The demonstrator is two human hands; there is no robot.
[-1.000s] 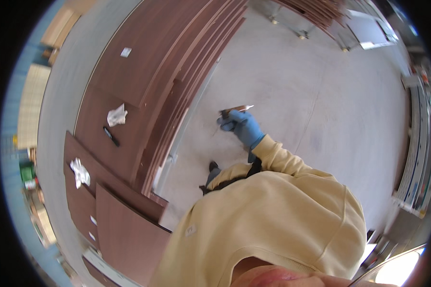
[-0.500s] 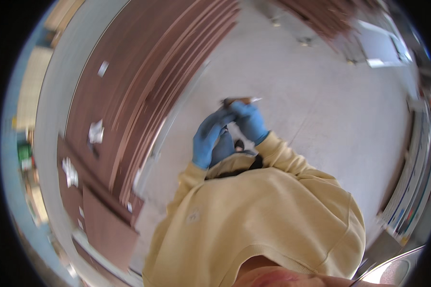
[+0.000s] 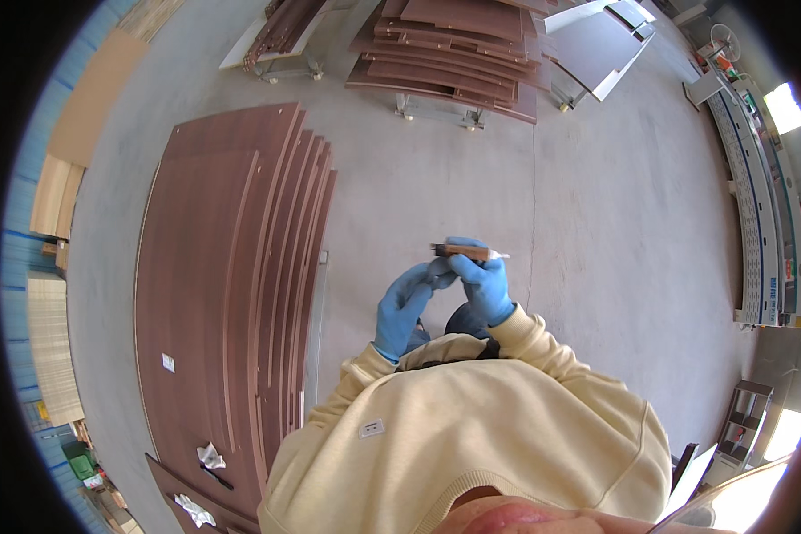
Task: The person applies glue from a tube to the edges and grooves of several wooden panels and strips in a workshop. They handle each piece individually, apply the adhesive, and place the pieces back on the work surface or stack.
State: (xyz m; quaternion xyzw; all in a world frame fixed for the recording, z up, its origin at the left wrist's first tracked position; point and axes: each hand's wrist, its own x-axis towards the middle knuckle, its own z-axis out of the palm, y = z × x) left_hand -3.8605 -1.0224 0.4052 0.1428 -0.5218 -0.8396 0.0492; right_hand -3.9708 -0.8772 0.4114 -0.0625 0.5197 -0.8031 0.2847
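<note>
Both my hands wear blue gloves and meet in front of my body, above the floor. My right hand (image 3: 486,287) is closed around a slim brown tube (image 3: 468,253) with a pale pointed tip at its right end and a dark left end. Close beside it, my left hand (image 3: 402,308) has its fingertips pressed together, touching or almost touching the right hand's fingers. What the left fingers hold, if anything, is too small to make out.
A tall stack of dark brown panels (image 3: 200,267) stands at my left, with crumpled white paper (image 3: 212,457) and a dark pen-like tool (image 3: 218,479) on it. More brown panels (image 3: 454,67) lie on wheeled carts ahead. A long machine (image 3: 748,196) runs along the right.
My view has swung left to right, bringing the panel carts and the machine further into sight. The brown tube stays in my right hand, and both hands remain together.
</note>
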